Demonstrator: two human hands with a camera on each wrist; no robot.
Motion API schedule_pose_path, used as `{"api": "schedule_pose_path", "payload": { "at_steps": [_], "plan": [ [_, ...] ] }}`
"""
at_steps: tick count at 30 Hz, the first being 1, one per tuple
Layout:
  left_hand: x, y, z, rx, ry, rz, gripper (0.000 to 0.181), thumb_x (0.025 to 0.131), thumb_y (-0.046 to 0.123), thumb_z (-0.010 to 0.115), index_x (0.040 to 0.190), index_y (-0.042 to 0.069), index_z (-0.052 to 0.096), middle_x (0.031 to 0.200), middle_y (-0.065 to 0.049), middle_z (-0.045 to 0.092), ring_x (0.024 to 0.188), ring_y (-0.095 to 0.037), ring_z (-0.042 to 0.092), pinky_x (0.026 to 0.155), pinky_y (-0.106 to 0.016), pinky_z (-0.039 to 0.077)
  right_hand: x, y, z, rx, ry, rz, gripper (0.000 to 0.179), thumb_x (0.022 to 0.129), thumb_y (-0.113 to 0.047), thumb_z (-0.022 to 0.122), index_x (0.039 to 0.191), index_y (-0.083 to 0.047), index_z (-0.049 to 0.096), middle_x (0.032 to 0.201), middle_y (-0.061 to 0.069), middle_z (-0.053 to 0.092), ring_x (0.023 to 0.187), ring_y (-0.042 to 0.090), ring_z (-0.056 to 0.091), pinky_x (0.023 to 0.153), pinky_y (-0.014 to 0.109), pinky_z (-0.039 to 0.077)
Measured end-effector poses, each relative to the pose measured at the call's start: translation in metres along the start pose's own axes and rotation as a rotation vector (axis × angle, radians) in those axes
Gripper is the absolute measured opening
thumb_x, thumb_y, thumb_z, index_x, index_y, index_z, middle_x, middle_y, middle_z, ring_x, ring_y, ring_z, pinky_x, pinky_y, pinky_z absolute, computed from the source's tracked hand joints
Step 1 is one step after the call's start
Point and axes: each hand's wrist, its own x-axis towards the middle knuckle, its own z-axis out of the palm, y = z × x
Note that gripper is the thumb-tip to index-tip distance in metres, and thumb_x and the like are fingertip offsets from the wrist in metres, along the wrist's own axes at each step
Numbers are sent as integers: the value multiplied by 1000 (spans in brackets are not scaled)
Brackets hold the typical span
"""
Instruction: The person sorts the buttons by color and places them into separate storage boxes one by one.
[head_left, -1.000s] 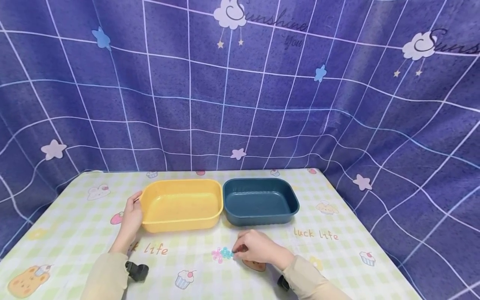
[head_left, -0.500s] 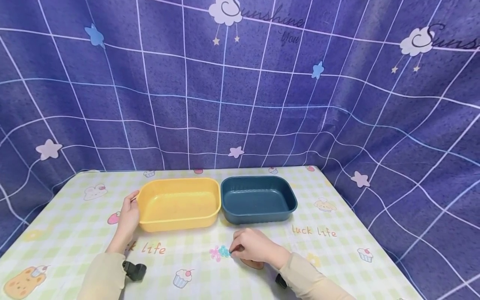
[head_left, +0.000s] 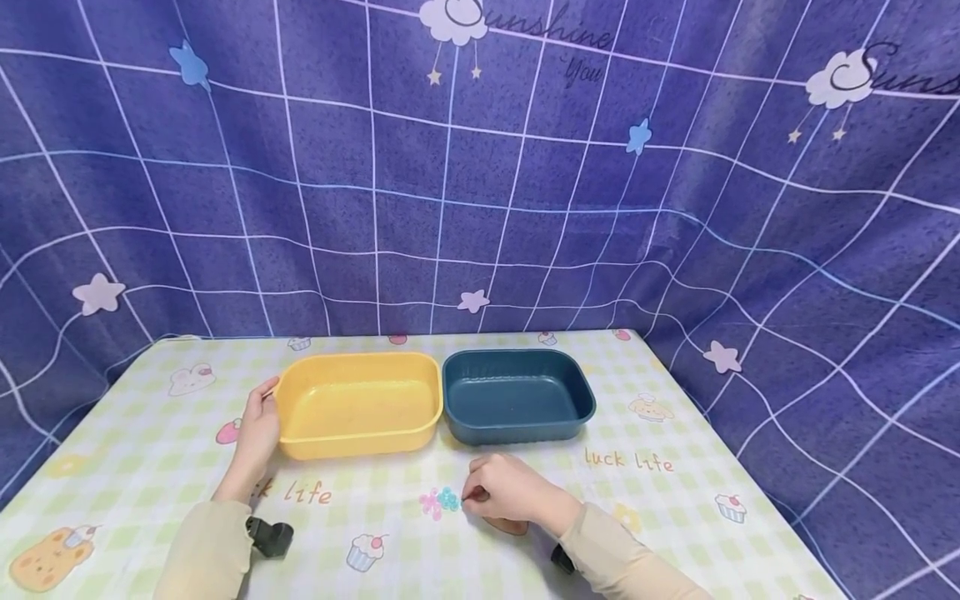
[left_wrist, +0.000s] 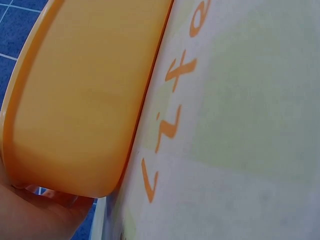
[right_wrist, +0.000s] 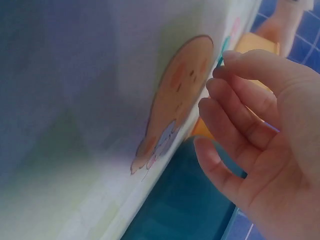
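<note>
- The bench [head_left: 420, 554] was covered by a white cloth with pale-green checks and cartoon prints.
- A long yellow plastic basin with rounded corners [head_left: 360, 444] stood toward the bench's far edge, left of the middle.
- A shorter dark blue-green plastic basin with rounded corners [head_left: 521, 434] stood to its right, also toward the far edge, the two rims meeting or nearly so.
- A small turquoise flower-shaped piece [head_left: 448, 499] lay in front of the basins, about midway between the bench's side edges.
- A small pink flower-shaped piece [head_left: 431, 502] lay just beside it, toward the bench's left edge.
- The right hand [head_left: 506, 492] was at the turquoise piece, thumb and forefinger closed together in a pinch on its right-hand border; the other fingers [right_wrist: 223, 125] were loosely curled.
- The left hand [head_left: 258, 429] touched the yellow basin's end nearest the bench's left edge, fingers slightly bent against it; how far they closed on the rim could not be told.
- Both arms wore beige sleeves [head_left: 206, 546].
- A purple-blue curtain with a pale grid, stars and clouds [head_left: 337, 217] hung behind the bench's far edge.
</note>
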Motion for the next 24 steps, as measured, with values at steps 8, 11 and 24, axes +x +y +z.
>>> {"api": "schedule_pose_path", "payload": {
  "at_steps": [8, 11, 24],
  "plan": [
    [1, 1, 0, -1, 7, -4, 51, 102, 21, 10, 150, 4, 10, 152, -26, 19, 138, -41, 21, 115, -51, 18, -2, 5, -2, 30, -9, 67, 5, 80, -18, 71, 83, -16, 75, 75, -10, 61, 68, -4, 52, 66, 7, 41],
    [3, 1, -1, 1, 8, -2, 51, 102, 22, 10, 150, 5, 10, 152, -25, 19, 138, -41, 22, 115, -52, 18, 0, 5, -3, 38, -30, 103, 7, 81, -18, 70, 86, -16, 75, 78, -10, 63, 71, -3, 53, 68, 8, 43],
    [3, 0, 0, 3, -1, -6, 51, 102, 21, 10, 150, 5, 10, 152, -26, 19, 138, -41, 23, 115, -51, 19, 1, 1, -1, -15, -39, 70, 8, 83, -19, 70, 88, -19, 76, 76, -12, 60, 69, -4, 50, 66, 7, 40]
  ]
}}
